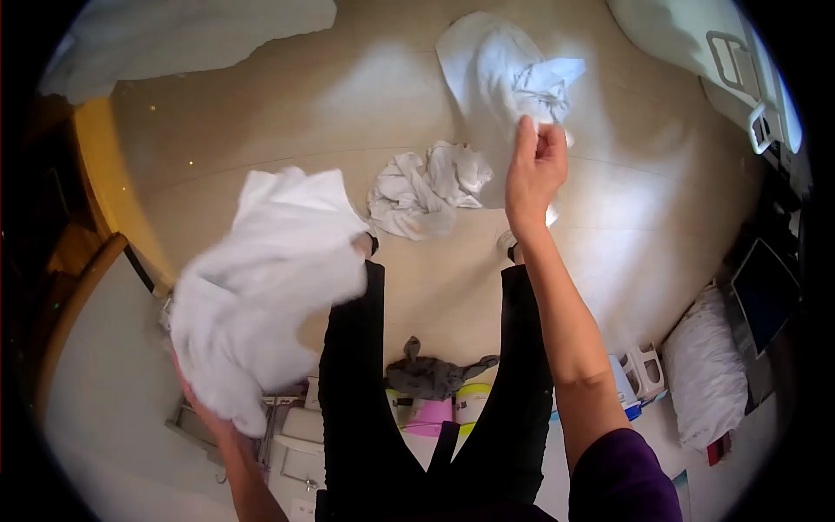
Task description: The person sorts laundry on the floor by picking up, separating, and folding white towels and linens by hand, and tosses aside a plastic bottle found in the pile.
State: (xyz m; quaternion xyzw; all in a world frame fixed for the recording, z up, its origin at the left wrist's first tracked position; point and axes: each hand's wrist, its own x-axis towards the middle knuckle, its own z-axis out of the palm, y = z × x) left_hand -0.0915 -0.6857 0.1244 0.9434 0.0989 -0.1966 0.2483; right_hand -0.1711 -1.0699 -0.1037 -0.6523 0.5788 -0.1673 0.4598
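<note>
A large white cloth (261, 270), smeared by motion, is held up at the left. My left hand (198, 402) is at its lower left edge and holds it; the cloth covers most of the fingers. My right hand (537, 170) is raised right of centre, thumb and fingers pinched together. Whatever is between its fingertips cannot be made out. Just beyond those fingertips, a bunched white cloth (496, 74) shows against the floor. Between my hands, farther down, a crumpled white cloth (413, 196) lies on the floor.
White fabric (191, 39) spans the top left. A dark cloth (430, 376) lies between my legs near a pink container (430, 416). To the right are a white plastic-wrapped bundle (706, 370) and a dark flat panel (765, 294). A yellow edge (109, 165) runs along the left.
</note>
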